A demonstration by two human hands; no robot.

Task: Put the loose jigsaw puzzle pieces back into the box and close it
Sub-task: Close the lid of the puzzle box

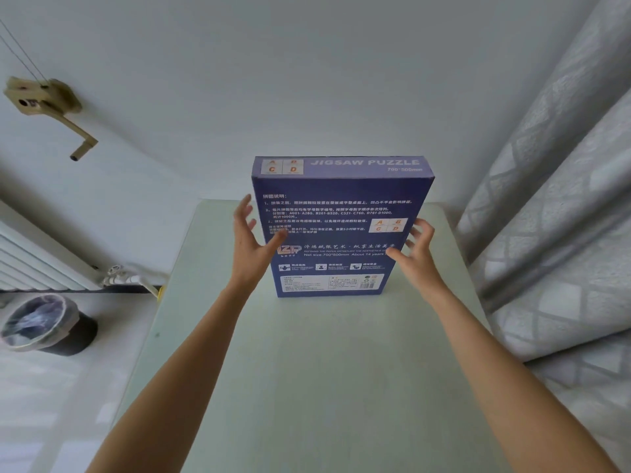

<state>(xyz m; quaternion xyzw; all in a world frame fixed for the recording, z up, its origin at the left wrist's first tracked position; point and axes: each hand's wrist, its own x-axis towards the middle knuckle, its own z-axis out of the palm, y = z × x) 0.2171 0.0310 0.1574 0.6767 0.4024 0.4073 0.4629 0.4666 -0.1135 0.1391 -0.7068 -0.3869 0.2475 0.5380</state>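
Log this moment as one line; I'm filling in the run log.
box upright on table, closed | left hand open, thumb at box face | right hand open by box edge | loose pieces: none visible

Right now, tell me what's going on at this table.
A person is reaching with both bare hands toward a blue jigsaw puzzle box that stands upright on the pale table. The left hand and right hand are spread open at either side of the box; the left thumb may just touch its front. The box looks closed, and no loose pieces show on the table. A lined bin sits on the floor to the left.
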